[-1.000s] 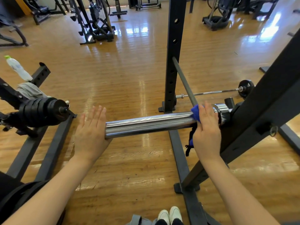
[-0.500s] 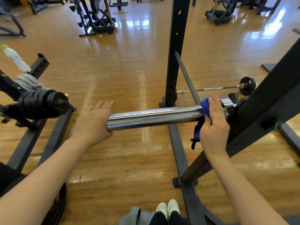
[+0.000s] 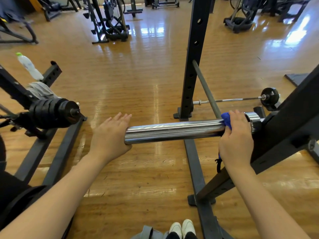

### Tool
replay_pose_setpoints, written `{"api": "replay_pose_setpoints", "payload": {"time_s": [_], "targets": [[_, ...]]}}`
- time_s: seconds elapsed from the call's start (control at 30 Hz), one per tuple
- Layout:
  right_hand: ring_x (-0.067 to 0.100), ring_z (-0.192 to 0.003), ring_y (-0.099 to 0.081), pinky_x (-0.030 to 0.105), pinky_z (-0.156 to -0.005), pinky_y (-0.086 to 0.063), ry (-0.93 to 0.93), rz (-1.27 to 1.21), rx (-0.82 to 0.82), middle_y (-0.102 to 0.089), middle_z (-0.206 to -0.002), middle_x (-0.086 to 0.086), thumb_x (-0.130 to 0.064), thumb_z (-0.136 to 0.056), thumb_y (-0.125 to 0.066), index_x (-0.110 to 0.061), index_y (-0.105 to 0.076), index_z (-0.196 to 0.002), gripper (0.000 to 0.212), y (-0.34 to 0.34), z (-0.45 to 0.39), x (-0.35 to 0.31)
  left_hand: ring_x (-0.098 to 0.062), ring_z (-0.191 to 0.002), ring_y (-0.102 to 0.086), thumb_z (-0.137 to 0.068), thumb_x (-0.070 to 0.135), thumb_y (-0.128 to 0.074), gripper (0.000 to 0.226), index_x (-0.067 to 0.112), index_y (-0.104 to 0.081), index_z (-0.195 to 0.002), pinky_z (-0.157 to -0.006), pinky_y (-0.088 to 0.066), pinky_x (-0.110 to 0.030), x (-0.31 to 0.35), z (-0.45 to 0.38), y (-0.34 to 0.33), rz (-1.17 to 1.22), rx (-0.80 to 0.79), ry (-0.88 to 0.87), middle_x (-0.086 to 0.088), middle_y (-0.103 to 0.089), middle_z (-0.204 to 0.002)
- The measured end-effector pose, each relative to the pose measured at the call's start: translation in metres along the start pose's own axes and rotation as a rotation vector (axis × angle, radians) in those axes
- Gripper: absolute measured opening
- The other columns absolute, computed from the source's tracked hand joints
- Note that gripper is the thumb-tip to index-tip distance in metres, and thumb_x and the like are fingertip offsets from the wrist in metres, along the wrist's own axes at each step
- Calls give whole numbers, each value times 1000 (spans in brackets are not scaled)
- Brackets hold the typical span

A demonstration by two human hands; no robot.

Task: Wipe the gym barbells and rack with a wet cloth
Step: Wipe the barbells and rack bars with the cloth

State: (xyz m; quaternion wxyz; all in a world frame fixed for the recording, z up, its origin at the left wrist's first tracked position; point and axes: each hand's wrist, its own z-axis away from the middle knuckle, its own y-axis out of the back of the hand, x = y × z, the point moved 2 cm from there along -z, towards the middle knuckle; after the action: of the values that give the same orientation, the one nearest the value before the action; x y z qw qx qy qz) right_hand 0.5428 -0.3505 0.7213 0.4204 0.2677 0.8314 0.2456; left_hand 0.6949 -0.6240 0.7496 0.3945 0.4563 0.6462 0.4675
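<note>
A chrome barbell sleeve juts out to the left from the black rack. My left hand lies flat with straight fingers against the sleeve's free end. My right hand curls over the sleeve's inner end, next to the collar, and grips a blue cloth wrapped round the steel. A strip of the cloth hangs down below that hand. The rack's upright post with holes stands behind the bar.
Another loaded bar end with black plates sticks out at the left, with a grey towel and a plastic bottle behind it. A small barbell lies on the wooden floor. Gym machines stand at the back. My shoes show below.
My right hand with the cloth has slid a little to the right along the sleeve towards the collar. My left hand stays at the sleeve's end.
</note>
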Motion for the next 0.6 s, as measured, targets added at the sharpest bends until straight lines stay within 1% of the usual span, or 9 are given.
{"api": "replay_pose_setpoints", "payload": {"time_s": [0.03,0.1,0.13,0.2,0.23,0.3,0.4,0.5,0.6], "targets": [[36,-133,-38,55,-110,-29,26,35,24,-49,-136,23,2,-91,-45,5,-49,-131,41,-2,-2,-1,-31,-101,-66,-41,23,-88,83,2,-63,-117,-80,-54,-45,0,1,-1,-2,29,-8,-15,-67,-112],[36,-127,-45,53,-107,-33,107,82,103,-55,-128,22,-6,-89,-40,5,-53,-127,41,-7,0,3,-33,-105,-64,-44,24,-87,82,0,-62,-118,-87,-51,-47,-1,2,-3,5,51,-28,-16,-67,-112],[34,-122,-48,51,-105,-37,158,88,152,-59,-124,22,-7,-89,-40,4,-55,-125,41,-9,1,8,-34,-108,-62,-48,24,-85,79,-1,-61,-119,-91,-48,-48,-1,3,-5,15,62,-36,-17,-66,-114],[34,-111,-53,47,-100,-43,250,80,252,-63,-114,22,-4,-86,-42,4,-59,-119,38,-12,4,18,-35,-111,-61,-58,26,-77,70,-2,-60,-120,-95,-45,-48,-2,5,-8,27,82,-42,-18,-65,-116],[34,-107,-56,43,-99,-43,275,76,289,-64,-110,22,-3,-84,-42,3,-60,-117,37,-13,4,21,-35,-110,-61,-60,27,-73,67,-2,-60,-119,-94,-46,-48,-2,5,-9,25,87,-45,-18,-66,-115],[34,-102,-57,39,-98,-42,296,67,326,-65,-106,21,-2,-83,-43,3,-61,-114,36,-15,1,20,-35,-109,-62,-58,27,-77,68,-1,-62,-118,-93,-47,-48,-2,5,-10,27,81,-46,-17,-66,-114],[34,-101,-56,44,-93,-45,318,69,330,-64,-105,21,-3,-85,-44,2,-59,-114,34,-15,1,19,-34,-110,-62,-51,25,-83,75,-1,-62,-119,-93,-47,-47,-3,5,-11,38,73,-37,-17,-66,-115],[34,-108,-54,47,-97,-44,346,68,325,-63,-110,22,-2,-85,-43,2,-57,-118,36,-15,4,22,-35,-113,-60,-54,25,-82,76,-2,-60,-121,-95,-47,-48,-3,7,-14,33,83,-42,-19,-64,-119],[33,-110,-53,46,-100,-43,353,59,322,-64,-111,22,-2,-85,-41,3,-58,-117,36,-14,4,23,-36,-112,-60,-53,26,-83,77,-3,-60,-121,-94,-46,-49,-3,7,-15,21,94,-42,-20,-63,-119]]}}
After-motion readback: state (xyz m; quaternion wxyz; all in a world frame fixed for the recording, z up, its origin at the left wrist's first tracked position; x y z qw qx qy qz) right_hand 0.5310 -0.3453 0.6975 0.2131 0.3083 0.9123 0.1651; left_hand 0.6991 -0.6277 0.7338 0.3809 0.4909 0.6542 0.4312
